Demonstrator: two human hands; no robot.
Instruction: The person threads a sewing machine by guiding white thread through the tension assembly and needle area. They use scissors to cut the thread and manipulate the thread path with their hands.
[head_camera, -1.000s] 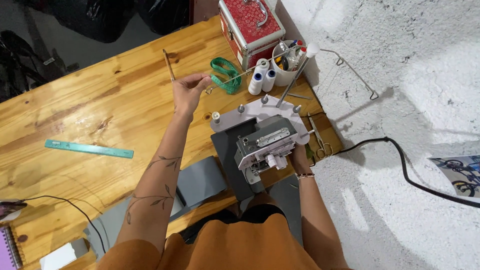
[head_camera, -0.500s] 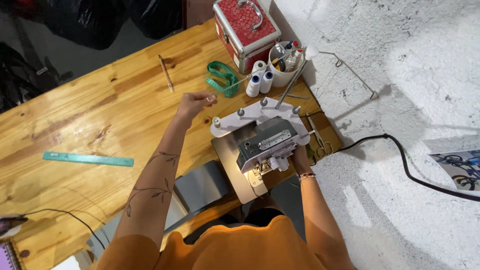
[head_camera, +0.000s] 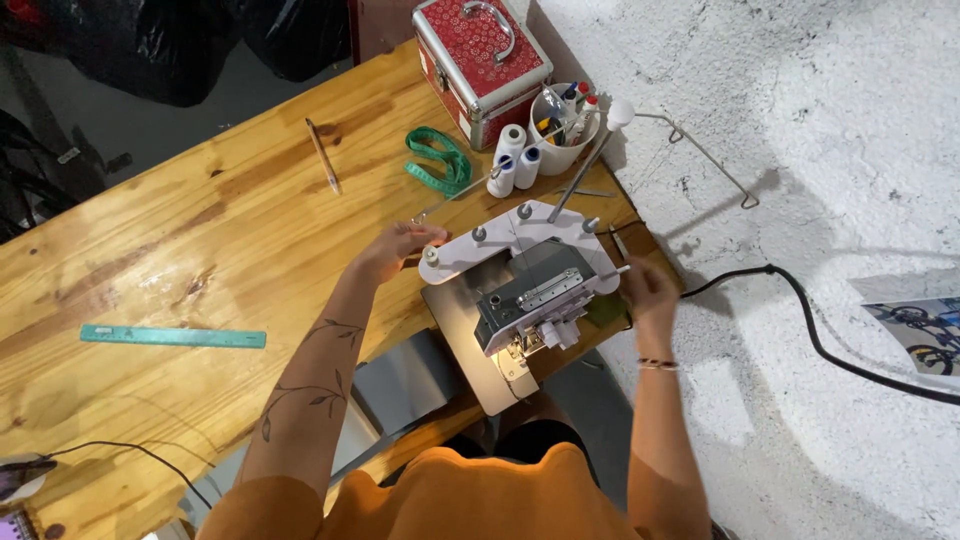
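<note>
Our left hand (head_camera: 398, 247) rests curled against the overlocker (head_camera: 535, 295) at its nine o'clock; our right hand (head_camera: 648, 292), seemingly empty, fingers loose, at three. A red patterned case (head_camera: 482, 52) stands at twelve on the pine table (head_camera: 200, 240).

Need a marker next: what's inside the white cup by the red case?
The white cup holds pens or markers and small tools standing upright, tips poking above the rim. Anything lower down is hidden by its wall.

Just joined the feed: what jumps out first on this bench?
The grey and white sewing machine at the wooden table's right end, with the left hand at its white spool tray and the right hand at its far side. Behind it sit a red patterned case and a green tape measure.
</note>
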